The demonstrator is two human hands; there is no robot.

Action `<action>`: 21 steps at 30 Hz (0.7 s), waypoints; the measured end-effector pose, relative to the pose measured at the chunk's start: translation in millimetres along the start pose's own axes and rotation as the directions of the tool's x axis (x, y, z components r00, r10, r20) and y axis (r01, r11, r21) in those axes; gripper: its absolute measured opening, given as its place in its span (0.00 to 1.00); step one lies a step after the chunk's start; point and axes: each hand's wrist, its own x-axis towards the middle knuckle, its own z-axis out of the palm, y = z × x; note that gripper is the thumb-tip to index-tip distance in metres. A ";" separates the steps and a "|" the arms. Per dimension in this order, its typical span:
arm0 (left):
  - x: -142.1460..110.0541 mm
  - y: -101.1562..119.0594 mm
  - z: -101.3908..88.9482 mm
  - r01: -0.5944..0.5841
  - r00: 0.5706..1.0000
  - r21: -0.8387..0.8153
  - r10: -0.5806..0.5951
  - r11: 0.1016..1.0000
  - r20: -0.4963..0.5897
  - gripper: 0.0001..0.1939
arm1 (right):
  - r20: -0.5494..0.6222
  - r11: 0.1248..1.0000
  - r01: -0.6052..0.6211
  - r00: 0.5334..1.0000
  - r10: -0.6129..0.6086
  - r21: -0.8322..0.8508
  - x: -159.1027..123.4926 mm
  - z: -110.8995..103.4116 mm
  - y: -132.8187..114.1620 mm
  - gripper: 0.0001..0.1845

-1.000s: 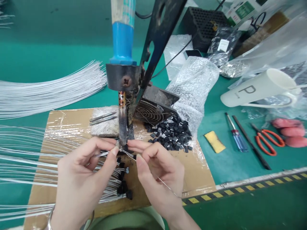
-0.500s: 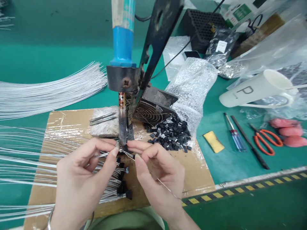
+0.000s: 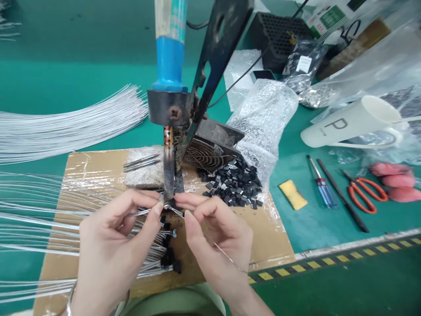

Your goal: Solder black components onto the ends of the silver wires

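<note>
A clamped soldering iron (image 3: 169,171) with a blue handle points straight down between my hands. My left hand (image 3: 115,245) pinches a thin white wire (image 3: 141,212) just left of the iron's tip; the wire's end is hidden by fingertips. From the right, my right hand (image 3: 223,237) holds a strand of solder wire (image 3: 226,255) between thumb and fingers. The solder leads up to the tip, and its tail crosses the palm. Right below the tip lie several white wires with black ends (image 3: 167,259). Contact at the tip is too small to make out.
A cardboard sheet (image 3: 269,245) carries a heap of small black parts (image 3: 235,184) and a fan (image 3: 210,151). White wires (image 3: 66,129) lie left. Rightward are a yellow sponge (image 3: 293,195), a screwdriver (image 3: 324,188), orange-handled pliers (image 3: 368,193) and a white mug (image 3: 351,123).
Both hands stay almost still at the iron's tip. My right thumb has shifted very slightly left along the solder wire. The camera view has shifted a little.
</note>
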 end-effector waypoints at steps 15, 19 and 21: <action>1.8 2.5 2.2 -0.016 1.000 -0.028 0.016 0.999 0.006 0.04 | 0.007 0.999 -0.005 1.000 0.005 -0.034 -1.0 -2.5 0.3 0.12; 2.2 1.3 2.2 -0.022 1.000 -0.035 0.022 0.999 -0.002 0.04 | 0.005 1.000 0.010 1.000 -0.010 -0.024 -0.4 -1.4 0.2 0.12; 1.8 0.0 1.8 -0.030 1.000 -0.019 0.030 0.999 -0.003 0.04 | 0.012 1.000 0.020 1.000 -0.020 -0.019 -0.2 -2.2 -0.8 0.12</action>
